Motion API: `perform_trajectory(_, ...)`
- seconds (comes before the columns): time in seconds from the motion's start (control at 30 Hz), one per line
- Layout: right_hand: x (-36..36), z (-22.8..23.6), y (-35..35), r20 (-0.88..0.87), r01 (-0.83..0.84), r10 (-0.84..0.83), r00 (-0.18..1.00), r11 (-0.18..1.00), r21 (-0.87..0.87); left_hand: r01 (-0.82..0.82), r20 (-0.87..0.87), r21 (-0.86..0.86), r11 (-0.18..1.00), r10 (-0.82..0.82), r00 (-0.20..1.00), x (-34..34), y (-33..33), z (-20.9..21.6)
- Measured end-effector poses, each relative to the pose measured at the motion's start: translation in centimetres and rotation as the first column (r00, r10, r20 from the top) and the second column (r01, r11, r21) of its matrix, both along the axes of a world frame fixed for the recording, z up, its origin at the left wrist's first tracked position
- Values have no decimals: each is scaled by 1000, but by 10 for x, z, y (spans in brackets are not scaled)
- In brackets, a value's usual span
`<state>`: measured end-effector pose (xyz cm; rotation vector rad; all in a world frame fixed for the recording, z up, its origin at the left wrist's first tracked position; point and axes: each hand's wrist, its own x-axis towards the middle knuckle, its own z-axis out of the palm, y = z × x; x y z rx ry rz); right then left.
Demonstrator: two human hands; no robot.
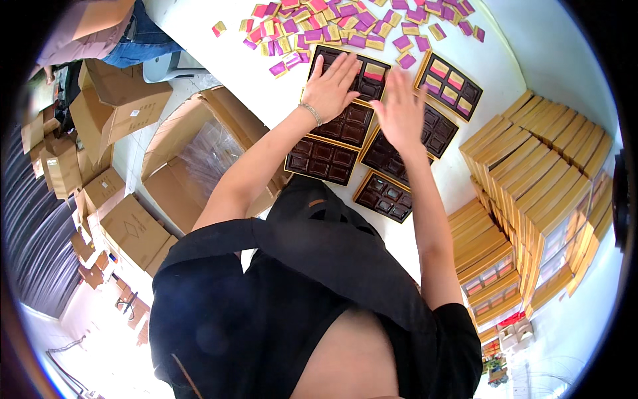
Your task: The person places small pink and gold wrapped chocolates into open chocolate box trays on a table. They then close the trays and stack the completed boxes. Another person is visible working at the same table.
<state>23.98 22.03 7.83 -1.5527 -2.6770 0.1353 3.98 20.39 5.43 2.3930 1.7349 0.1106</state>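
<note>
My left hand lies flat with its fingers stretched over a dark brown compartment tray with a gold edge. One small gold-and-pink wrapped piece sits in that tray, between my two hands. My right hand, slightly blurred, has its fingers extended at the tray's right side; I see nothing held in either hand. To its right, another tray holds several gold, pink and purple pieces. More dark trays, one of them the nearest tray, lie closer to me with bare compartments; my right forearm partly covers some.
Loose wrapped pieces are scattered across the far part of the white table. Tall stacks of gold-edged boxes stand at the right. An open carton with clear plastic is at the left; a person in jeans is beyond.
</note>
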Motion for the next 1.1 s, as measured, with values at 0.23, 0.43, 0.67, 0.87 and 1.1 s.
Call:
perform_trajectory(0.23,-27,-22,5,-2,-5,5,1000,999,-34,70,-7,-12,997,-70,998,-5,4,-4)
perform_trajectory(0.43,-38,-26,33,-352,5,78,933,973,230,43,-48,-34,999,-45,998,-5,5,-7)
perform_trajectory(0.67,-120,-40,143,-167,153,-151,974,988,-2,-307,406,328,893,160,900,-43,49,-1)
perform_trajectory(0.87,-141,-47,139,21,23,-26,999,993,115,-395,374,290,872,277,885,-125,134,-28)
perform_trajectory(1.1,-146,-53,131,-2,-88,89,996,990,106,104,-22,207,973,-102,995,-148,189,-52)
